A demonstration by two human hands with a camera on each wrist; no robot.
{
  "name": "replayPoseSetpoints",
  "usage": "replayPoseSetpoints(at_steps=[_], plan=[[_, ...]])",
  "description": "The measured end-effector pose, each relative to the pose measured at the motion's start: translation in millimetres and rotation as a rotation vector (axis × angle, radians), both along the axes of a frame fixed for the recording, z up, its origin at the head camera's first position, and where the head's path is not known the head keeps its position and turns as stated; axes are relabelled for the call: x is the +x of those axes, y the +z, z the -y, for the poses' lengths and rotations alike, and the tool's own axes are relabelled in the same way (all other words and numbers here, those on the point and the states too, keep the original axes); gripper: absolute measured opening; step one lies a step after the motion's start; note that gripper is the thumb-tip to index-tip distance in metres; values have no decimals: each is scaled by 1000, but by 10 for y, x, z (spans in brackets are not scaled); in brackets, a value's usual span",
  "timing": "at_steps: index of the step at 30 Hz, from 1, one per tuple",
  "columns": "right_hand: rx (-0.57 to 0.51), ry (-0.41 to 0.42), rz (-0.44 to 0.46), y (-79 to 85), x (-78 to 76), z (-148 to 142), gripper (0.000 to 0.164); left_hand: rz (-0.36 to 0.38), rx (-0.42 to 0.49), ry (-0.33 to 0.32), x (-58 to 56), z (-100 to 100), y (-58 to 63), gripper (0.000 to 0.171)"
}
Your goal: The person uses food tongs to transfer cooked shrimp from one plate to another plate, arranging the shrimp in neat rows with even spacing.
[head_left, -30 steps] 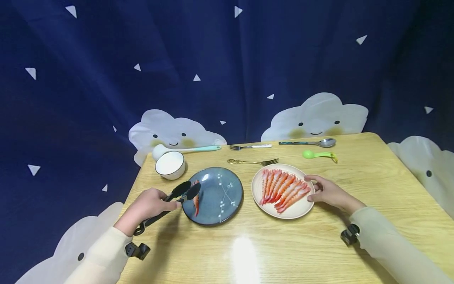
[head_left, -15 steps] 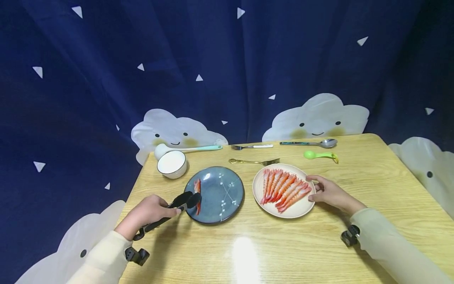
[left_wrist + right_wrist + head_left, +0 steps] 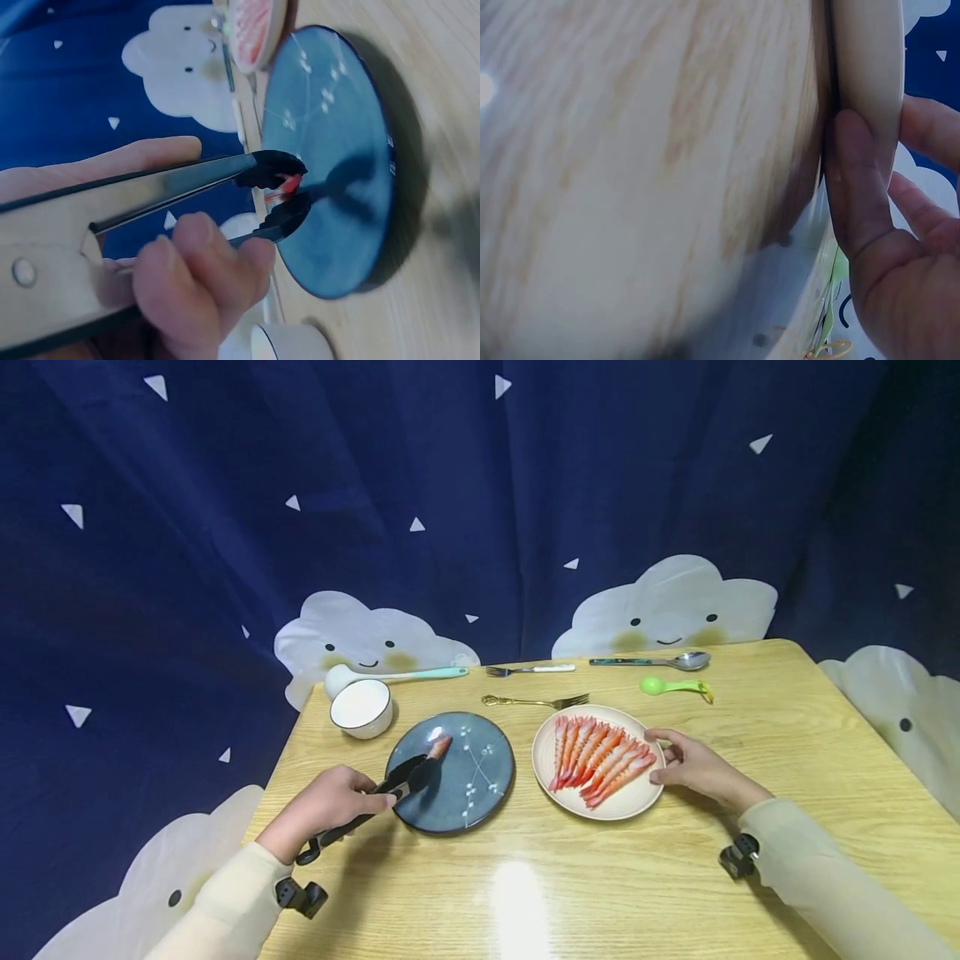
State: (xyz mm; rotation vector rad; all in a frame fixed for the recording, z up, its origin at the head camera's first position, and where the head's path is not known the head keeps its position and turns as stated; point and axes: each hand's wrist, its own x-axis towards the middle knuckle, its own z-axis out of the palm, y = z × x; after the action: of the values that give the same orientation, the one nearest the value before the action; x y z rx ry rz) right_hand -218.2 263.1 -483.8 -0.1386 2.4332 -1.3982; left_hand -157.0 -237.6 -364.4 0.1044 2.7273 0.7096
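My left hand (image 3: 335,802) grips black-tipped metal tongs (image 3: 169,186), whose tips hang over the left part of the blue plate (image 3: 480,777). One red-and-white shrimp (image 3: 440,746) shows at the tips, slanting up and to the right; in the left wrist view its red end lies between the two tips. Whether it touches the plate I cannot tell. My right hand (image 3: 697,766) holds the right rim of a cream plate (image 3: 626,806), thumb against the outer wall and fingers at the rim. Several shrimp (image 3: 596,756) lie fanned out on that plate.
A white bowl (image 3: 362,710) stands behind the blue plate, near a ladle (image 3: 405,676) with a mint handle. Along the back lie a white-handled fork (image 3: 531,670), a gold fork (image 3: 536,702), a metal spoon (image 3: 686,662) and a small green spoon (image 3: 667,686).
The left hand and tongs have shifted right. The lone shrimp, upright along the plate's left side before, now slants at the tong tips nearer the plate's middle. The right hand stays put.
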Motion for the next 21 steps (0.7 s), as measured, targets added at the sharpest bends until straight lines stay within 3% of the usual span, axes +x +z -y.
replayPoseSetpoints(at_steps=[11,21], plan=[[-21,18,-7,17,8,-16,76,-13,92,-145,-185,-470,190,31],[-70,35,10,5,-3,-37,77,-32,136,-389,-336,-1124,187,35]])
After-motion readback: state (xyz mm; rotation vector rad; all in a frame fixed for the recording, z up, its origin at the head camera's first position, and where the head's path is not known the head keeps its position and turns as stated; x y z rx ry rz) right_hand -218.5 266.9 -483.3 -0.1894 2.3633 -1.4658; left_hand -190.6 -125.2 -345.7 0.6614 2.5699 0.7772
